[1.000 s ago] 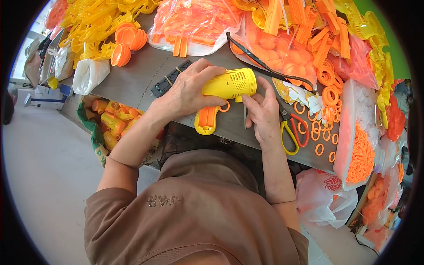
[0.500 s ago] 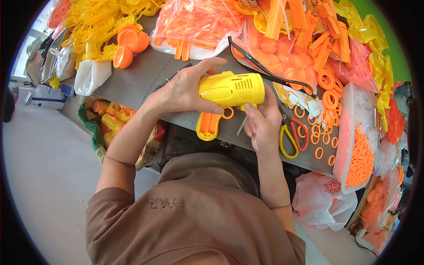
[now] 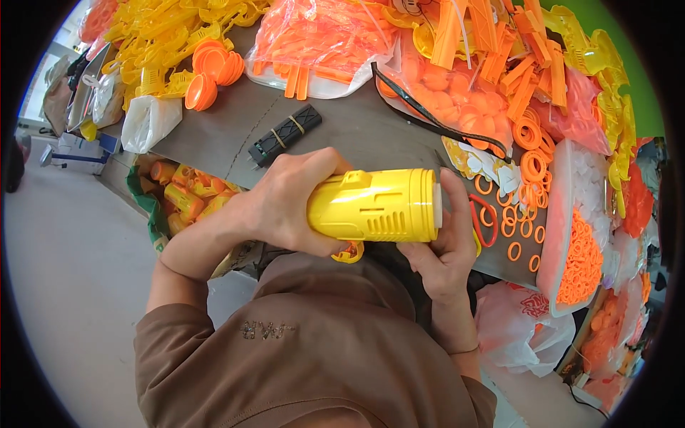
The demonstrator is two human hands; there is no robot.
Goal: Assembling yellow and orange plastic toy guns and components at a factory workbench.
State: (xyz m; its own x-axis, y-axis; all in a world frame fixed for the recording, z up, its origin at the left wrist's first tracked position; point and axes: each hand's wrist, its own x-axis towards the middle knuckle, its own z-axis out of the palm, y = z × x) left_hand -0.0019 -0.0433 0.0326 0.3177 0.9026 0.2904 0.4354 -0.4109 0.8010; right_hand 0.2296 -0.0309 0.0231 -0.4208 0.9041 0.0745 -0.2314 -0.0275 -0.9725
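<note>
Held close to my body, the yellow toy gun shell [image 3: 378,205] lies nearly level, a thick barrel with slotted vents. My left hand [image 3: 289,203] is wrapped round its rear, thumb beneath. At the right end, my right hand [image 3: 444,253] has its fingers round the rim, where a white round edge [image 3: 437,205] shows. Below the barrel, a bit of the yellow handle with orange inside [image 3: 349,251] peeks out. Red-and-yellow scissors [image 3: 485,222] lie beside my right hand, partly covered by it.
On the grey table [image 3: 335,128] lies a black block with bands [image 3: 285,135]. Orange rings [image 3: 510,217] are scattered to the right, by a tub of small orange rings [image 3: 579,264]. Yellow shells [image 3: 164,43] and bagged orange parts [image 3: 321,43] line the back. A bag of toys [image 3: 185,196] stands left.
Both hands have brought the toy gun shell nearer to my body and turned it, so the handle now sits mostly under it. The black block has come into full view.
</note>
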